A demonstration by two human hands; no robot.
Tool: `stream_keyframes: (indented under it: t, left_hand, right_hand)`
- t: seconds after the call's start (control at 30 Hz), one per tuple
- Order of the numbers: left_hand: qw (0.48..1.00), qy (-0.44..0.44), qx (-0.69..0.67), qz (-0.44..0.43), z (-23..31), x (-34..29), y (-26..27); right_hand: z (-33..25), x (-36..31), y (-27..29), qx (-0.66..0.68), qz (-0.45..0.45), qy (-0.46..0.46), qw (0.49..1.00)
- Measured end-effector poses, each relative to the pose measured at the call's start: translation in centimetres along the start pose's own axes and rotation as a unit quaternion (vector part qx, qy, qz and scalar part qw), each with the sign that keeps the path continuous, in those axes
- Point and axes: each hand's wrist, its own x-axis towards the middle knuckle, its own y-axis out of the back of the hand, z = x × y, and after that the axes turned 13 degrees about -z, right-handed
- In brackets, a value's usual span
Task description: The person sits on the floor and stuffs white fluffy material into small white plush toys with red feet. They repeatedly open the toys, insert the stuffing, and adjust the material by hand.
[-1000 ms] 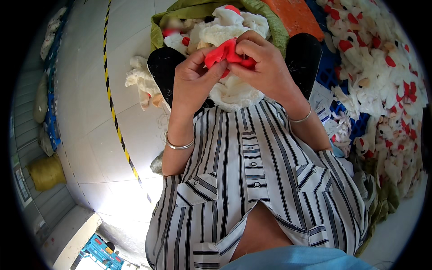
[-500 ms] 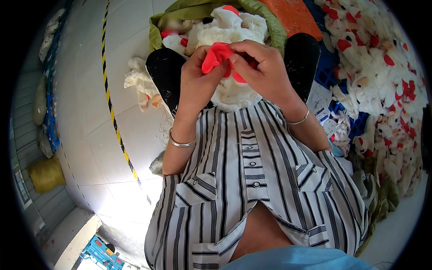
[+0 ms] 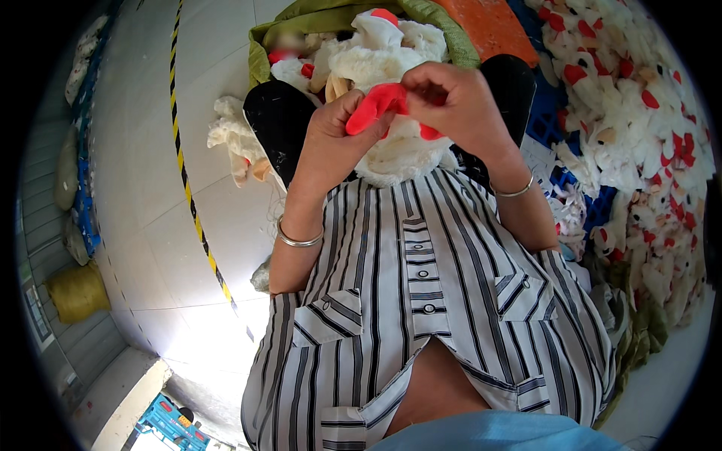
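A red soft fabric piece [image 3: 376,107] is stretched between my two hands, in front of my lap. My left hand [image 3: 338,134] pinches its left part between thumb and fingers. At its other end, the fingers of my right hand [image 3: 460,105] are closed on the red cloth. Right below lies a white plush piece [image 3: 391,158] with red parts on it, resting between my knees and partly hidden by my hands. Whether the red cloth is joined to that plush cannot be made out.
A green sack [image 3: 462,37] full of white plush pieces [image 3: 402,52] stands ahead. On the right, a large heap of white plush with red parts [image 3: 609,83] lies by blue crates [image 3: 545,120]. An orange sheet [image 3: 492,30] is behind. One plush piece [image 3: 233,135] lies on the floor at left.
My right hand has shifted right and turned, drawing the red fabric out longer. My left hand has moved slightly down, and more of the white plush beyond now shows.
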Motion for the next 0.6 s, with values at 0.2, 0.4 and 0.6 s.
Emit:
stream_keyframes:
  t: [0.2,0.4,0.6]
  left_hand:
    - [0.997,0.018,-0.077,0.021,1.6,0.2,0.3]
    - [0.998,-0.011,0.022,0.051,-0.4,-1.4,4.2]
    - [0.883,-0.233,-0.178,0.367,3.3,-3.3,10.8]
  right_hand:
    - [0.2,0.6,0.5,-0.055,0.038,0.044,0.997]
    - [1.0,-0.5,4.1,-0.128,0.065,0.001,0.99]
    - [2.3,-4.3,18.9,-0.074,0.392,0.011,0.917]
